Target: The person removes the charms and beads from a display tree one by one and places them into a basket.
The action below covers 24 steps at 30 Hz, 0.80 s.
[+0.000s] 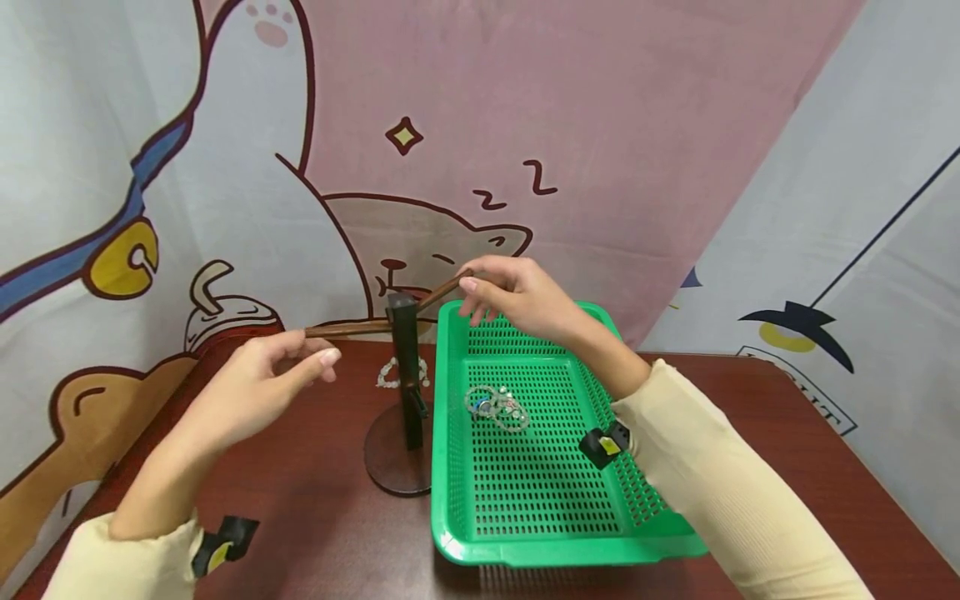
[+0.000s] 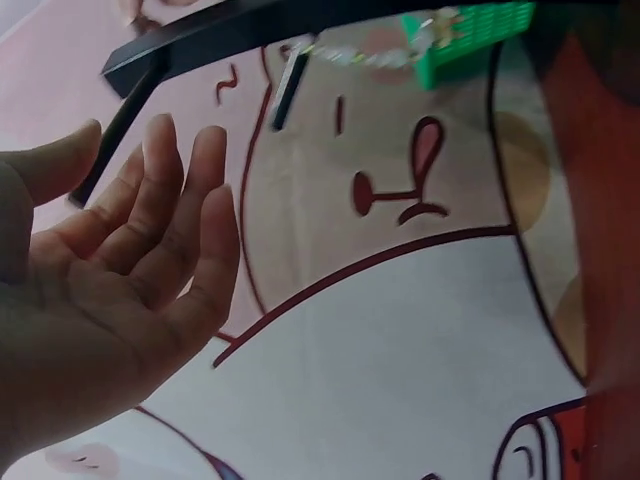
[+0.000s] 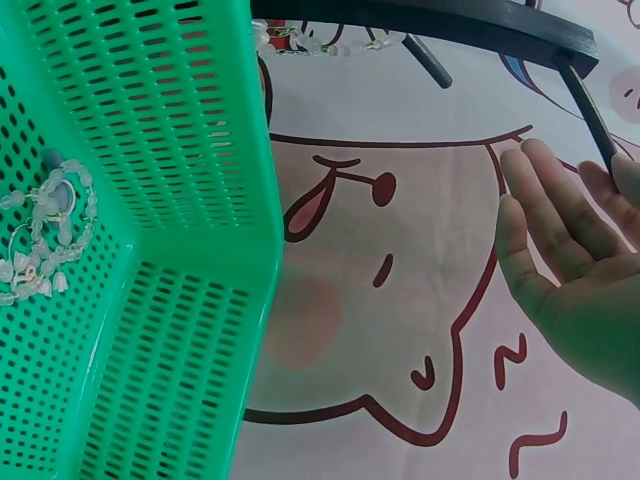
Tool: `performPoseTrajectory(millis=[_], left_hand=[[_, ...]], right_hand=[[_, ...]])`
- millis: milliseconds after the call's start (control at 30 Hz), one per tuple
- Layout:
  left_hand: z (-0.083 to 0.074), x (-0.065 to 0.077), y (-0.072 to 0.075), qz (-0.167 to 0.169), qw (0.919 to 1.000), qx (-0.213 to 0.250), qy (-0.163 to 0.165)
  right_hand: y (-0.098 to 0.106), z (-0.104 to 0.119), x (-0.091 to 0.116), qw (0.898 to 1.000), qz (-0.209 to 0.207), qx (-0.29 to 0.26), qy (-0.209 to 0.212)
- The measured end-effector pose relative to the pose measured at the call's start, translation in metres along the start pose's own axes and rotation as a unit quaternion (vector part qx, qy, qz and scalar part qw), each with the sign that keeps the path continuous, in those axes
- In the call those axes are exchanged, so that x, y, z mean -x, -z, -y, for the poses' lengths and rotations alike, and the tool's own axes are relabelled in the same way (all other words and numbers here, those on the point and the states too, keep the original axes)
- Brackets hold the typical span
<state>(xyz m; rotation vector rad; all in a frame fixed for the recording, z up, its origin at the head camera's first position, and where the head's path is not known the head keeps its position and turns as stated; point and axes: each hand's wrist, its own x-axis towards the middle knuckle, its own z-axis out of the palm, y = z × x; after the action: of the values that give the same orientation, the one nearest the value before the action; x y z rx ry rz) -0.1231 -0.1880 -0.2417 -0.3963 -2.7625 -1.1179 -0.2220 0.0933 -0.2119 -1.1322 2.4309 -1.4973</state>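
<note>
A dark jewellery stand (image 1: 410, 367) rises from a round base, with a thin crossbar (image 1: 348, 329) through the top of its post. My right hand (image 1: 517, 292) pinches the crossbar's right end between thumb and index finger. Near the left end hovers my left hand (image 1: 258, 379), fingers loosely bent and thumb apart; in the left wrist view the bar's tip lies close to the thumb. Behind the post a pale beaded bracelet (image 1: 390, 375) shows, near a shorter lower rod (image 2: 293, 85). Several beaded bracelets (image 1: 512, 412) lie in the green basket (image 1: 547, 492) right of the stand.
Both stand and basket are on a reddish-brown table (image 1: 315, 467). The basket's left wall comes right up beside the stand's base. A cartoon-printed cloth (image 1: 600, 125) hangs behind the table and along its sides.
</note>
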Motion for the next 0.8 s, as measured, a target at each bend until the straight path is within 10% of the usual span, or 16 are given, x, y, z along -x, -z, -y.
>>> performPoseTrajectory(millis=[567,800], left_hand=[[-0.016,0.005,-0.064,0.013,0.9979,0.051,-0.038],[-0.029,0.004,-0.08,-0.009,0.9979,0.064,-0.006]], right_hand=[[-0.002,-0.002,0.001,1.0,-0.009,0.004,0.012],[-0.002,-0.002,0.001,1.0,-0.012,0.003,0.016]])
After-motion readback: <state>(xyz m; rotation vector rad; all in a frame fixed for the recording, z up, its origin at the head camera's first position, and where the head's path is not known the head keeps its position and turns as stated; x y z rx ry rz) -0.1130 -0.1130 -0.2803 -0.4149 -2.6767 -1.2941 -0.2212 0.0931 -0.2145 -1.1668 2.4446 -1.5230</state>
